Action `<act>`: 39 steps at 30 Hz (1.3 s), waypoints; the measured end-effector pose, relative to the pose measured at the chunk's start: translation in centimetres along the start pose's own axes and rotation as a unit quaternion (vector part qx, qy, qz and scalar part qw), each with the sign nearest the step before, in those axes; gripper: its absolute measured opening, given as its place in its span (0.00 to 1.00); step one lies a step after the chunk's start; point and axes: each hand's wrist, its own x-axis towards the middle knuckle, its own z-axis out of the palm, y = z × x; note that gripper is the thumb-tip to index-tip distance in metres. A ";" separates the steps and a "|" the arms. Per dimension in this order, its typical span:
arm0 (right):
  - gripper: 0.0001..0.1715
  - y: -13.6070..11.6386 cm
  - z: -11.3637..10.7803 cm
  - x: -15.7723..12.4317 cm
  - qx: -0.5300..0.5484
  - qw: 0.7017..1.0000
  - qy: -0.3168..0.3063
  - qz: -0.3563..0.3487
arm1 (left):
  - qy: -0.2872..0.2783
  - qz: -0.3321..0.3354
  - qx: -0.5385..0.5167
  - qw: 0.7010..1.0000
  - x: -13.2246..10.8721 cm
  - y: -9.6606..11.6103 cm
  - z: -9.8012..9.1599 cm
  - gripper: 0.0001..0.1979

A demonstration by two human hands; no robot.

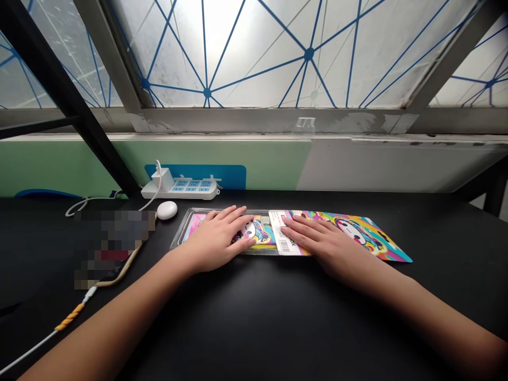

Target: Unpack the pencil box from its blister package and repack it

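Observation:
A clear plastic blister tray (179,233) with brightly printed contents lies on the black desk. My left hand (216,235) rests flat over it, fingers spread, hiding part of what is inside. A colourful cardboard backing card (387,246) with a cartoon character and a white barcode label overlaps or adjoins the tray's right end. My right hand (327,241) lies palm down on this card, its fingers stretched across the white label. Neither hand grips anything.
At the left, a pixelated phone-like object (127,233) is plugged into a white cable with an orange wrap (70,316). A white rounded case (167,210) sits near a white power strip (194,188) by the wall. A black slanted frame bar (99,137) rises at the left.

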 end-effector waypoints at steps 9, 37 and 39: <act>0.53 1.2 -1.1 -1.2 -0.007 1.000 -0.005 0.015 | -0.003 -0.018 -0.011 1.000 0.3 -1.3 -0.4 0.35; 0.33 -16.6 -0.1 8.2 0.082 0.996 0.008 -0.037 | 0.082 0.011 -0.019 0.996 4.1 1.5 0.8 0.33; 0.35 -16.1 -0.1 8.8 0.120 0.993 0.006 -0.019 | 0.082 0.018 -0.015 0.996 3.9 1.3 0.8 0.33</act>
